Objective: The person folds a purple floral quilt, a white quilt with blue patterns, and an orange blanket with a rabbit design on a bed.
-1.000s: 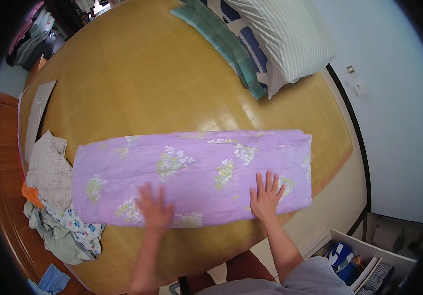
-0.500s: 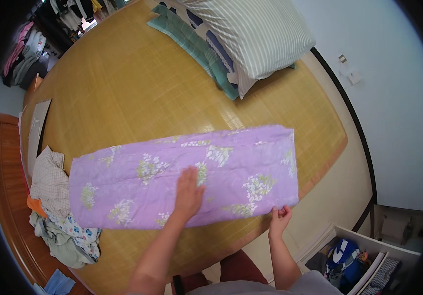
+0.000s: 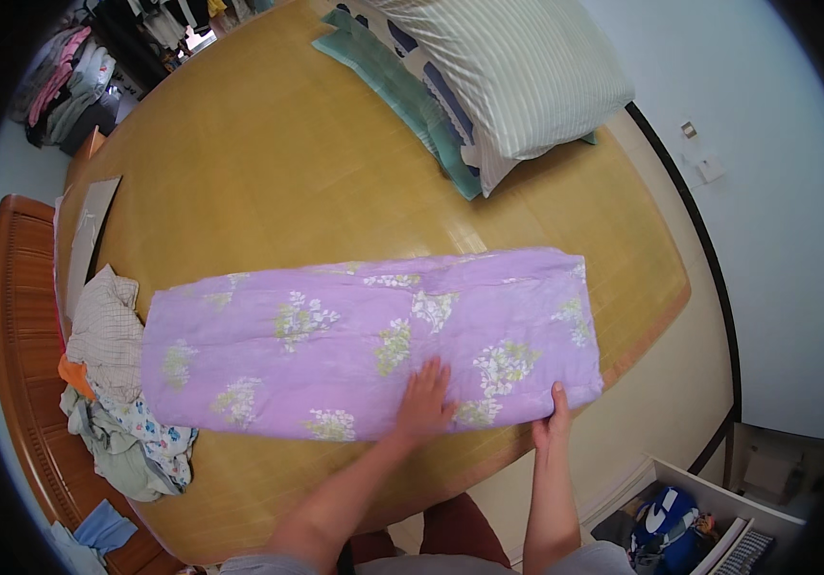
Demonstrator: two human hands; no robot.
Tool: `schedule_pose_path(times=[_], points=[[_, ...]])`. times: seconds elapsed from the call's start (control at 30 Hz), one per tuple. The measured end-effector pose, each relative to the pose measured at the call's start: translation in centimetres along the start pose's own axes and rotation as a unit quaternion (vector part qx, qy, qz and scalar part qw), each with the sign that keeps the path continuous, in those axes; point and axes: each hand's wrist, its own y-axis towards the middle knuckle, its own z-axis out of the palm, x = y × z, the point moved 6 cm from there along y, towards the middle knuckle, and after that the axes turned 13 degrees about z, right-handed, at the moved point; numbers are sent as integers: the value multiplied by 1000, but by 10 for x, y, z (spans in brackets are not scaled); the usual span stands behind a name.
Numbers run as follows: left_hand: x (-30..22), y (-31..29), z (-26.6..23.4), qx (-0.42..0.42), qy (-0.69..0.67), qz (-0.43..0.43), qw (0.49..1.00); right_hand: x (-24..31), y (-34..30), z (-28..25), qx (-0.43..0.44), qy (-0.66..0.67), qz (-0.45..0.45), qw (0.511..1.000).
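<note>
A light purple quilt (image 3: 335, 335) with white and green flower sprigs lies folded into a long strip across the bed mat. Flat on its near half rests my left hand (image 3: 424, 401), fingers spread and slightly blurred. My right hand (image 3: 553, 418) grips the quilt's near edge close to its right end, thumb on top and the other fingers hidden underneath.
The yellow woven mat (image 3: 239, 172) spreads beyond the quilt. Striped pillows (image 3: 527, 77) are stacked at the far right. Crumpled clothes (image 3: 110, 345) lie by the wooden headboard (image 3: 28, 316). An open drawer (image 3: 709, 479) stands at the lower right.
My left hand has slid right and nearer to me over the quilt. My right hand has shifted slightly right and now reaches its fingers under the edge.
</note>
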Motion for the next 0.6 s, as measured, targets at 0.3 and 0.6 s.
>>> schedule_pose_path(times=[0.3, 0.6], points=[[-12, -86, 23, -76, -144, -4, 987, -85, -123, 146, 128, -529, -430, 720], [74, -197, -21, -420, -648, -237, 589, -266, -161, 172, 298, -767, -489, 289]])
